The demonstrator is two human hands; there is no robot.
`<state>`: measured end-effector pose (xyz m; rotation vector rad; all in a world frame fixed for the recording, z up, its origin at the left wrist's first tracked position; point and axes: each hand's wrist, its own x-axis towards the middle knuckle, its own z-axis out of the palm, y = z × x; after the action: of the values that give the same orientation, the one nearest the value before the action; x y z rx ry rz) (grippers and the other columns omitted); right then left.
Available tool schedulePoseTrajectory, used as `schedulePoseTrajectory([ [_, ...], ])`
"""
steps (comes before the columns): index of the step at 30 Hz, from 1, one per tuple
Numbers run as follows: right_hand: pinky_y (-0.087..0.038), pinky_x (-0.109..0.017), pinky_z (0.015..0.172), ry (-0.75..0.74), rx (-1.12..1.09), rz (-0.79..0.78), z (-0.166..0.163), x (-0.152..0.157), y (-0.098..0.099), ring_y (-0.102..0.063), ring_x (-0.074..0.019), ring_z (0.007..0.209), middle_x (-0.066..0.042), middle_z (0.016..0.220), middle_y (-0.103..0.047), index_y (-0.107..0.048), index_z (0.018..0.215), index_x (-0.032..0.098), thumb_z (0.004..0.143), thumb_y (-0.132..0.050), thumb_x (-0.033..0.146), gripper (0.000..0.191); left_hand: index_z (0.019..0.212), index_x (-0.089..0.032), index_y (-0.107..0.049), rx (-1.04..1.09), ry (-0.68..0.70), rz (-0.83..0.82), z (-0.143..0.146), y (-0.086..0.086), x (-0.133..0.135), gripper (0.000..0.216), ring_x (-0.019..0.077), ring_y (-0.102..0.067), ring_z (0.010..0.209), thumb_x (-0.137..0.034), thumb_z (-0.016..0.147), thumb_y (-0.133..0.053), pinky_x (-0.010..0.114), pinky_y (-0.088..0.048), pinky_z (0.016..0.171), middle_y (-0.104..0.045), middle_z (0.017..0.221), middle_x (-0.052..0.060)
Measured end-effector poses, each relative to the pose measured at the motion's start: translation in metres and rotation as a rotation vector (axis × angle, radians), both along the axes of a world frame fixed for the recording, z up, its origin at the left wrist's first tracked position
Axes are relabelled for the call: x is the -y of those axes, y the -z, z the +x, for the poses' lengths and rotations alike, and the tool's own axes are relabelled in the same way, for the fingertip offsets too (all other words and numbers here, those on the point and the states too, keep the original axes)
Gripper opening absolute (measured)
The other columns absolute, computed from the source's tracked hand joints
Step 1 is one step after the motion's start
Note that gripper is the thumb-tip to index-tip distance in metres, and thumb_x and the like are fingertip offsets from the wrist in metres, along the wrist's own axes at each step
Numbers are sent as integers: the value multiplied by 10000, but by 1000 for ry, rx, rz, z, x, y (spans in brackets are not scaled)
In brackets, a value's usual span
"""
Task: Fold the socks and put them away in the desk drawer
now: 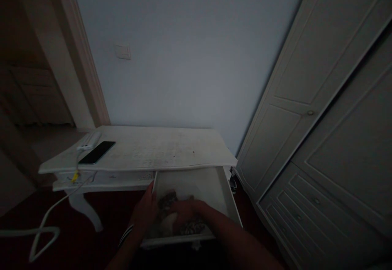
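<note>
A white table [159, 149] has its right drawer [226, 196] pulled out. Both my hands are down inside it, on a patterned dark-and-light piece of cloth [168, 199]. My left hand [145, 213] lies against the drawer's left side, fingers stretched toward the cloth. My right hand [186, 210] rests on top of the cloth with its fingers curled over it. The room is dim, so the grip itself is hard to make out.
A black phone [97, 152] and a white charger block [88, 140] lie on the table's left end, with a white cable [45, 221] hanging to the floor. A white wardrobe [321, 139] stands close on the right. A doorway [33, 78] opens at left.
</note>
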<state>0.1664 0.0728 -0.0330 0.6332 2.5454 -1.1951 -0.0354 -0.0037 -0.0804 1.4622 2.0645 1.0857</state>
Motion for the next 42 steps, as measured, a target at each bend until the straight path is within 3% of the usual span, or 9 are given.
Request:
schedulePoseTrajectory([
  [6, -562, -326, 869, 167, 165, -57, 91, -8, -13, -745, -282, 1033, 4, 1090, -799, -796, 1190, 256, 629, -850, 262, 563, 1568, -186, -373, 10, 30, 35, -1, 10, -3, 547, 282, -500, 1482, -393, 1072, -272, 456, -376, 1219, -536, 1587, 181],
  [10, -572, -347, 868, 227, 165, -35, 115, -6, -16, -750, -293, 1036, 20, 1086, -797, -800, 1178, 284, 654, -818, 264, 525, 1548, -190, -399, 42, 6, 42, 0, 9, -5, 534, 293, -505, 1476, -388, 1066, -283, 474, -387, 1212, -550, 1568, 182],
  [16, -499, -435, 1069, 55, 103, 185, 51, 2, 1, -668, -349, 1264, -47, 1334, -735, -744, 1313, 311, 659, -842, 248, 664, 1513, -180, -428, 142, 36, 143, -1, 8, -7, 532, 277, -535, 1444, -433, 1061, -307, 468, -401, 1213, -574, 1531, 167],
  [21, -549, -461, 1003, -76, 146, 295, -28, 11, 10, -705, -376, 1195, -100, 1279, -756, -700, 1377, 269, 693, -860, 284, 702, 1507, -182, -450, 196, 30, 124, -4, 12, -9, 547, 276, -582, 1396, -455, 1049, -327, 463, -447, 1178, -603, 1502, 151],
  [24, -538, -469, 1009, -59, 131, 272, -43, 15, 11, -704, -383, 1188, -120, 1290, -745, -704, 1361, 247, 738, -842, 300, 640, 1518, -207, -452, 203, 4, 93, -4, 12, -9, 545, 272, -613, 1361, -465, 1052, -337, 450, -476, 1148, -622, 1488, 136],
  [29, -459, -369, 1099, 56, -79, 31, 3, 12, 10, -606, -304, 1340, -67, 1485, -625, -628, 1422, 260, 723, -838, 179, 735, 1534, -226, -440, 204, 21, 72, -5, 12, -7, 553, 278, -615, 1361, -496, 1066, -319, 456, -476, 1145, -614, 1501, 143],
  [34, -502, -392, 1035, 331, -45, -78, 84, 9, -1, -643, -321, 1261, -72, 1487, -597, -367, 1620, 308, 643, -870, 194, 1106, 1563, -232, -399, 178, 35, 91, -6, 18, -6, 553, 283, -560, 1421, -470, 1068, -333, 481, -419, 1196, -556, 1564, 144],
  [38, -479, -392, 1062, 472, -61, -77, 125, 12, -4, -614, -317, 1292, -71, 1455, -615, -507, 1528, 260, 675, -822, 247, 910, 1537, -225, -435, 173, 16, 87, -7, 18, -8, 520, 286, -583, 1395, -422, 1060, -371, 484, -430, 1179, -582, 1537, 156],
  [42, -405, -431, 1150, 506, -41, -49, 121, 19, 0, -554, -342, 1375, -83, 1499, -591, -590, 1469, 244, 697, -813, 298, 805, 1509, -222, -469, 179, 3, 107, -6, 14, -8, 506, 278, -617, 1352, -403, 1038, -428, 457, -461, 1144, -630, 1486, 147],
])
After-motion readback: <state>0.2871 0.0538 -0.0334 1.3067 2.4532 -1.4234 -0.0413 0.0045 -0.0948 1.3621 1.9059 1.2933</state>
